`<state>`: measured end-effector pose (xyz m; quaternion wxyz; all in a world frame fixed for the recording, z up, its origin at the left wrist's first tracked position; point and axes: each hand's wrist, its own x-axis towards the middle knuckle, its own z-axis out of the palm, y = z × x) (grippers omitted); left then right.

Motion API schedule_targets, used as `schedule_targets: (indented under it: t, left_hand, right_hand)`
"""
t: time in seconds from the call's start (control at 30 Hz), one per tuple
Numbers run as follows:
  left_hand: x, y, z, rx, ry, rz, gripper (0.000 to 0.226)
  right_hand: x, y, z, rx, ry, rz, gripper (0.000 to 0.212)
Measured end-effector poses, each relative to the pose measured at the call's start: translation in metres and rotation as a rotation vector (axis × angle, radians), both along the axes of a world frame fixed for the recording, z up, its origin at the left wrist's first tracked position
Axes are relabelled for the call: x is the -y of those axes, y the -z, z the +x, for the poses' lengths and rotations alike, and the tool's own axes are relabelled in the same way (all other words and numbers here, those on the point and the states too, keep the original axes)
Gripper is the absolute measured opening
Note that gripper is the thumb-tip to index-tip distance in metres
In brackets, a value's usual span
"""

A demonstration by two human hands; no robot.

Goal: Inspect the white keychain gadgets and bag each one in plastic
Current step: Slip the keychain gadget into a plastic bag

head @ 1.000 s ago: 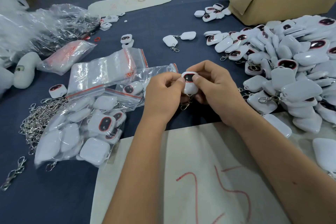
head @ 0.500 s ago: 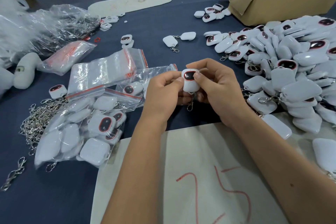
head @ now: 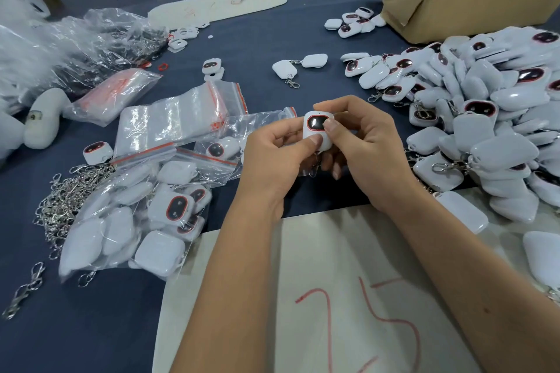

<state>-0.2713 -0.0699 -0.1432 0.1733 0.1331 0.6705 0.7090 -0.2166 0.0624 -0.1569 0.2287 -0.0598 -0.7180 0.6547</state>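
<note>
— Both hands are on one gadget (head: pixel 318 133). Left hand (head: pixel 272 160) pinches its lower edge with the thumb, right hand (head: pixel 363 148) grips the top and far side, thumb lying across the dark screen.

— So it's up off the table?

— Yes, held between them, upright, screen facing the person, long axis running roughly top to bottom. Its clasp seems to hang below, mostly hidden behind the fingers.

— Looks like checking, not bagging.

— I'd judge so. Nothing is in a bag yet for this one.

— Where's the bag it goes in?

— Just left of the hands, touching distance: an open clear bag (head: pixel 257 121) lies flat on the cloth, partly behind the left hand, its red-striped mouth pointing up and to the right. Beside that, a stack of empty bags (head: pixel 175 124), and nearer the person a heap of bagged ones (head: pixel 136 221).

— Then the left hand is the closer one to it.

— It is. My guess: left hand lets go and lifts the bag, right hand keeps the gadget and slides it in narrow end first.

— And the rest?

— Unchecked pile (head: pixel 485 118) sits well to the right, by the right forearm. Loose chains (head: pixel 66 203) far left. A cardboard box (head: pixel 454 15) with a red sign stands at the back right.
</note>
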Motion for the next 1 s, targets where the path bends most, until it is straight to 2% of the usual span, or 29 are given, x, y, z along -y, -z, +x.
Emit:
schedule_targets:
  t: [0.8, 0.9, 1.0]
  left_hand:
    - [-0.014, -0.001, 0.011, 0.139, -0.105, 0.098, 0.021]
    - [-0.021, -0.004, 0.011, 0.162, -0.123, 0.062, 0.023]
    - [-0.043, -0.015, 0.003, 0.154, -0.103, 0.022, 0.021]
  right_hand:
    - [0.002, 0.001, 0.003, 0.012, 0.022, 0.016, 0.017]
    - [0.001, 0.000, 0.003, 0.026, 0.070, 0.007, 0.018]
    - [-0.007, -0.008, -0.003, 0.055, 0.208, -0.046, 0.014]
